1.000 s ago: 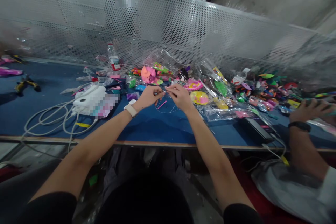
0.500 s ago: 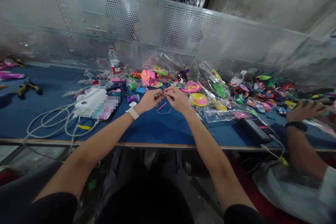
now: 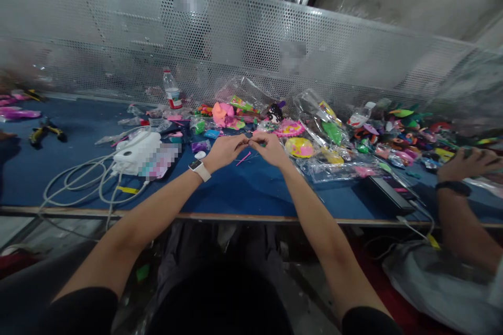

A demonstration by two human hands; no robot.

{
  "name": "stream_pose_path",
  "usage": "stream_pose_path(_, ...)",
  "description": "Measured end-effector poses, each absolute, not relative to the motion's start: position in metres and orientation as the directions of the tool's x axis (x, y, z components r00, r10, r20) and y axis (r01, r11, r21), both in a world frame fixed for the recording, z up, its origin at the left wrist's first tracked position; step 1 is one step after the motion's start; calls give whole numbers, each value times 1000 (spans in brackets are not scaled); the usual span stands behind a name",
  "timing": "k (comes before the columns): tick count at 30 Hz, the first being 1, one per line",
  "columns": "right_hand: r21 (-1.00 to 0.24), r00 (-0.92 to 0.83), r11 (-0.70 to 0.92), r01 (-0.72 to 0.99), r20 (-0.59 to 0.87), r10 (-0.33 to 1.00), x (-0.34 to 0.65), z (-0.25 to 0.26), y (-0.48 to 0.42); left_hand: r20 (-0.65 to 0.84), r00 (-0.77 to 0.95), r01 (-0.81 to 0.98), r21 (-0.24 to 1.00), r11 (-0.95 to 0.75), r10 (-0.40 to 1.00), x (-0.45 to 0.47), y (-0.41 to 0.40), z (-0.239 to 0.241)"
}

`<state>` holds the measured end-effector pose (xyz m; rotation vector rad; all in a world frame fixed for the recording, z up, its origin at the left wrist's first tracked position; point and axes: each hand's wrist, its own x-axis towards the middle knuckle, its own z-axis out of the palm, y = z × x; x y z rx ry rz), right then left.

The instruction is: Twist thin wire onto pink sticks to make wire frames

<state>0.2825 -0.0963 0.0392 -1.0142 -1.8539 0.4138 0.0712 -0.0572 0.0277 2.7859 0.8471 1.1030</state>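
My left hand (image 3: 227,150) and my right hand (image 3: 269,148) meet above the blue tabletop (image 3: 236,193), fingertips pinched together at one small spot. Whatever lies between them is too small and too covered to make out. Just below the fingers, a thin pink stick (image 3: 243,158) rests on the table, with a fine pale strand near it. A purple packet (image 3: 200,147) and a blue packet (image 3: 212,134) lie close to my left hand. Beside my right hand is a yellow and pink clay piece (image 3: 299,147) in clear wrap.
White power bank (image 3: 137,152) with looping cables lies left, pliers (image 3: 47,132) farther left. Bottles (image 3: 172,91) stand along the perforated metal screen (image 3: 243,36). Clear bags and colourful clay pieces (image 3: 393,141) crowd the back right. A black box (image 3: 387,194) and a co-worker's hand (image 3: 466,164) are at right.
My hands have turned slightly, backs now more upward, fingertips drawn together. The dark item seen at my left fingers is now hidden. The camera view has shifted a little.
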Motion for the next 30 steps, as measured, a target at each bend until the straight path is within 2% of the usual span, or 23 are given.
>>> stream_pose_path(4, -683, -161, 595, 424, 589, 792, 284, 41, -98, 620, 602, 476, 227, -849, 504, 70, -57, 29)
stream_pose_path(8, -605, -173, 646, 465, 654, 736, 283, 43, -101, 611, 607, 466, 244, -851, 508, 71, -57, 31)
stream_pose_path(11, -579, -183, 636, 510, 650, 738, 282, 43, -102, 612, 608, 481, 223, -848, 506, 71, -56, 30)
stream_pose_path(18, -607, -262, 601, 519, 557, 788, 283, 38, -98, 547, 703, 525, 33, -851, 455, 64, -54, 33)
stream_pose_path(23, -631, -301, 577, 519, 497, 814, 287, 35, -91, 525, 776, 457, -85, -885, 350, 59, -57, 42)
stream_pose_path(28, -705, -324, 498, 505, 381, 866, 291, 32, -87, 501, 813, 420, -153, -894, 296, 59, -59, 45)
stream_pose_path(30, -693, -334, 508, 512, 384, 861, 290, 34, -89, 497, 810, 432, -151, -889, 310, 59, -58, 44)
